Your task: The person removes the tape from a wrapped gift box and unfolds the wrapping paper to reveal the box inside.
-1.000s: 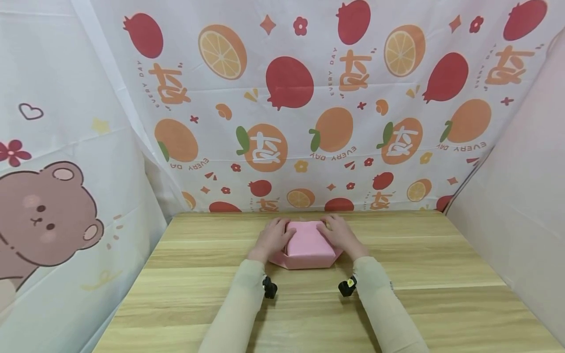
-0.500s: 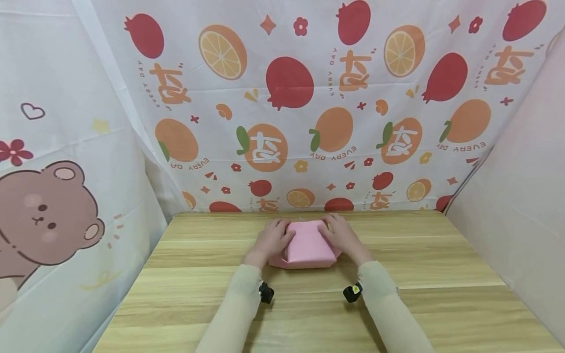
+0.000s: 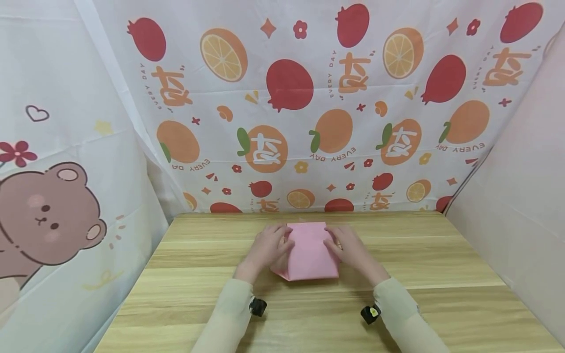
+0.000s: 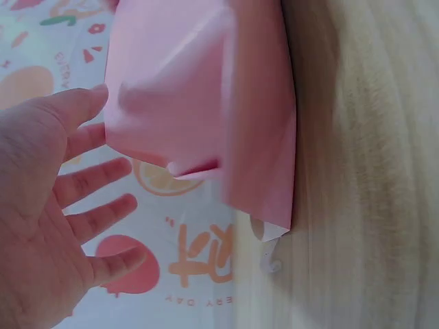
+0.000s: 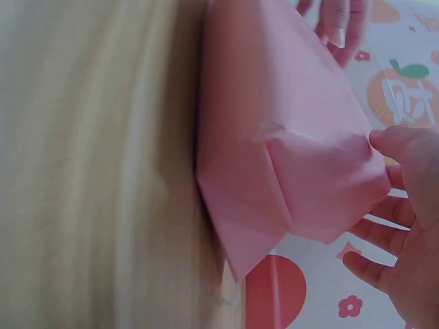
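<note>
A boxy parcel in pink wrapping paper (image 3: 312,252) stands on the wooden table between both hands. My left hand (image 3: 270,245) is at its left side, thumb and forefinger at the top edge; the left wrist view shows that hand (image 4: 65,185) with fingers spread and thumb tip right at the paper. Opposite, my right hand (image 3: 348,245) touches the right side, its thumb on the top edge. In the right wrist view the parcel's end (image 5: 329,181) has a folded, creased flap, and the right hand's fingers (image 5: 391,236) extend loosely past the corner.
The pale wooden table (image 3: 185,284) runs back to a hanging white cloth (image 3: 304,162) printed with fruit. A cloth with a bear print (image 3: 48,215) hangs on the left, a plain white one (image 3: 521,196) on the right. A black camera (image 3: 258,307) sits on the left wrist.
The parcel's near edge has come closer to the person, and its front face no longer shows in the head view. Both wrists have moved outward and nearer, with the hands still at its sides.
</note>
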Available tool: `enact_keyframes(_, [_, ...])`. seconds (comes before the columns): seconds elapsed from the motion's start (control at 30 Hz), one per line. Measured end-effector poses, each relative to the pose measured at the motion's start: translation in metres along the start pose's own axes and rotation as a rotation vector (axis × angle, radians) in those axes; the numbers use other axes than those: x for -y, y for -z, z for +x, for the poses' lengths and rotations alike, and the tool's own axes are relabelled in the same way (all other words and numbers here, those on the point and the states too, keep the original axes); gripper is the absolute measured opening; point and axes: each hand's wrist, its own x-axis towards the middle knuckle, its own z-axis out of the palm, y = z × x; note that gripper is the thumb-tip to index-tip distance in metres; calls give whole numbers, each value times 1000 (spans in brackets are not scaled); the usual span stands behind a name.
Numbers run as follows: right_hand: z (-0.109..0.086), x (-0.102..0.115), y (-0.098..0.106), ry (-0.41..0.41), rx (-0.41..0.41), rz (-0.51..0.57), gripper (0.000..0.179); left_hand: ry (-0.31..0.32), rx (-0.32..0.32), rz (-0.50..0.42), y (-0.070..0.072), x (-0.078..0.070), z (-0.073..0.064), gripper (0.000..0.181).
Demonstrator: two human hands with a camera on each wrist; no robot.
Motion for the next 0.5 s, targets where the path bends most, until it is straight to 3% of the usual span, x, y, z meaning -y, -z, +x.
enact_keyframes(0.2, [-25,1,4,98,-71,-14,33,-188,-136,20,4,-5,-15,23])
enact_keyframes(0.37, [-41,-2,5,276,-214,-40,23,-340,-251,39,8,-10,-26,10])
enact_keyframes(0.5, [-54,-2,11,355,-298,-32,12,-428,-286,55,14,-15,-36,6])
